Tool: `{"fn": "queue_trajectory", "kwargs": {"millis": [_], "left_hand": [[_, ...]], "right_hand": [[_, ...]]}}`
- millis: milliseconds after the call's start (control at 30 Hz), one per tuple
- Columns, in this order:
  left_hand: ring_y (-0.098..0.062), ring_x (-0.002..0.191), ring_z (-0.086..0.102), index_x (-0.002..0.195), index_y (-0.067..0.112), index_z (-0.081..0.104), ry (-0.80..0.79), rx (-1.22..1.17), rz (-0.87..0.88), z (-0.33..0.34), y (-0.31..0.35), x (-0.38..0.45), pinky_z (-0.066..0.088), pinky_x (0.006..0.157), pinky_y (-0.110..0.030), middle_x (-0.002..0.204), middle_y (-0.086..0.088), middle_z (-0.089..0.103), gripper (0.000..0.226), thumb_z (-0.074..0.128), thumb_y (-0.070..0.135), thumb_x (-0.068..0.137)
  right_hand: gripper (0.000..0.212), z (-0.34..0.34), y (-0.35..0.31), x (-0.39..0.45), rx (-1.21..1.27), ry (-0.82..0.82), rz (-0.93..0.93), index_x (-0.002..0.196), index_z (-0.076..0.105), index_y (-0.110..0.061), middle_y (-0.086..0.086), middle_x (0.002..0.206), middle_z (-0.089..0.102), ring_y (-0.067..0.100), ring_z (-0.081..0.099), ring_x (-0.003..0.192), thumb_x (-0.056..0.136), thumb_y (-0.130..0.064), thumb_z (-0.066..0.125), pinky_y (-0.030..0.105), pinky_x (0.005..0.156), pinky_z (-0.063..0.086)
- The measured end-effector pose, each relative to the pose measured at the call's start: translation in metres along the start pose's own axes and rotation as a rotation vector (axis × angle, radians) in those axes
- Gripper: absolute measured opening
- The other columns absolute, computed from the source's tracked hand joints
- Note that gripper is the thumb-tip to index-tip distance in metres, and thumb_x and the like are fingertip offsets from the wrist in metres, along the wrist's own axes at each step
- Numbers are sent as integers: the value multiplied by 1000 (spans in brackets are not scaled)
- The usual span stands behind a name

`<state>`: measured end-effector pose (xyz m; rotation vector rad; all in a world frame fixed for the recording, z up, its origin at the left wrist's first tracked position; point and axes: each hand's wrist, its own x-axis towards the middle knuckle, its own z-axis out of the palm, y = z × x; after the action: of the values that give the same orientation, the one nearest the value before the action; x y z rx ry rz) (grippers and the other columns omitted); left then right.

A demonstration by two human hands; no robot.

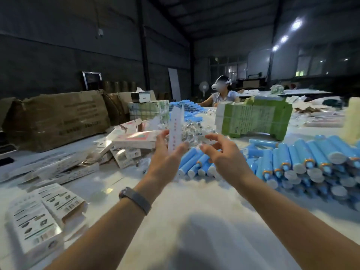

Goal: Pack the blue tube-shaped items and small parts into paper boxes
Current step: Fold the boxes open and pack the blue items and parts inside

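Part-fetching step: left hand (165, 152) pinches a small clear packet (175, 131), right hand (220, 152) spread and empty beside it, over blue tubes (292, 158) heaped right on the bench (194, 201); next, judged, a paper box (35, 221) near left.

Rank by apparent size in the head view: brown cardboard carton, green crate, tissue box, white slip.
1. brown cardboard carton
2. green crate
3. tissue box and white slip in the left hand: look alike; the slip is nearer, so unranked.
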<state>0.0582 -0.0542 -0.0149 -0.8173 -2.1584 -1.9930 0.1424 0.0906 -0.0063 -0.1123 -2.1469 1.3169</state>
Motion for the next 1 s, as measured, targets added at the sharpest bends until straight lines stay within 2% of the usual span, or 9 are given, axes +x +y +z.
{"fn": "queue_trajectory", "kwargs": {"millis": [100, 233, 333, 433, 533, 667, 833, 933, 1000], "left_hand": [[-7, 92, 64, 134, 33, 42, -180, -258, -16, 43, -2, -24, 56, 76, -29, 121, 0, 60, 29, 47, 35, 105], [-9, 99, 60, 139, 30, 40, -345, -285, 79, 60, -14, -47, 48, 93, -31, 125, -2, 61, 50, 52, 33, 90], [-19, 102, 59, 140, 35, 39, -414, -274, 125, 56, -20, -49, 48, 91, -38, 129, -12, 57, 57, 61, 35, 87], [-16, 95, 59, 133, 37, 43, -380, -321, 149, 51, -21, -50, 51, 77, -27, 115, -7, 58, 66, 74, 33, 74], [-16, 98, 65, 130, 41, 41, -358, -307, 138, 45, -24, -49, 56, 78, -33, 115, -5, 59, 78, 82, 29, 65], [-17, 93, 69, 123, 40, 35, -374, -285, 129, 40, -25, -47, 56, 77, -31, 106, -11, 67, 72, 79, 39, 66], [-13, 95, 71, 126, 39, 37, -412, -318, 115, 35, -24, -48, 56, 77, -23, 102, -9, 72, 56, 71, 38, 82], [-16, 97, 71, 120, 30, 54, -334, -263, 184, 36, -22, -47, 58, 77, -26, 100, 1, 72, 47, 76, 32, 78], [-17, 91, 72, 108, 38, 63, -270, -249, 244, 37, -21, -47, 58, 74, -25, 96, 1, 71, 35, 76, 25, 78]], "right_hand": [[51, -12, -1, 4, 168, 9, 123, 138, 47, -25, -2, 109, 65, 12, 63, 96, 93, -43, 60, 37, 87, 51], [26, -25, -1, -7, 292, -18, 86, 116, 63, -27, 12, 106, 70, 2, 67, 74, 91, -30, 68, 13, 56, 46], [29, -32, 2, -13, 277, -64, 21, 119, 63, -27, 9, 105, 70, 11, 70, 83, 90, -23, 69, 16, 63, 48], [33, -32, 0, -17, 313, -121, -66, 124, 61, -16, 12, 105, 71, 21, 71, 88, 92, -8, 64, 31, 73, 57], [36, -30, 1, -18, 383, -214, -131, 125, 58, -3, 12, 104, 71, 21, 69, 89, 89, -6, 61, 33, 74, 58], [39, -31, 5, -18, 474, -310, -122, 127, 57, -9, 9, 109, 73, 25, 69, 99, 89, -11, 63, 46, 90, 54], [34, -35, 10, -17, 527, -366, -85, 120, 61, -14, 6, 106, 73, 25, 70, 97, 87, -10, 61, 34, 84, 57], [36, -35, 11, -15, 539, -401, -54, 121, 62, -15, 6, 109, 71, 24, 67, 100, 85, -12, 59, 35, 86, 55], [40, -33, 11, -15, 524, -422, -42, 125, 61, -16, 4, 114, 70, 22, 66, 104, 85, -15, 59, 35, 86, 54]]}}
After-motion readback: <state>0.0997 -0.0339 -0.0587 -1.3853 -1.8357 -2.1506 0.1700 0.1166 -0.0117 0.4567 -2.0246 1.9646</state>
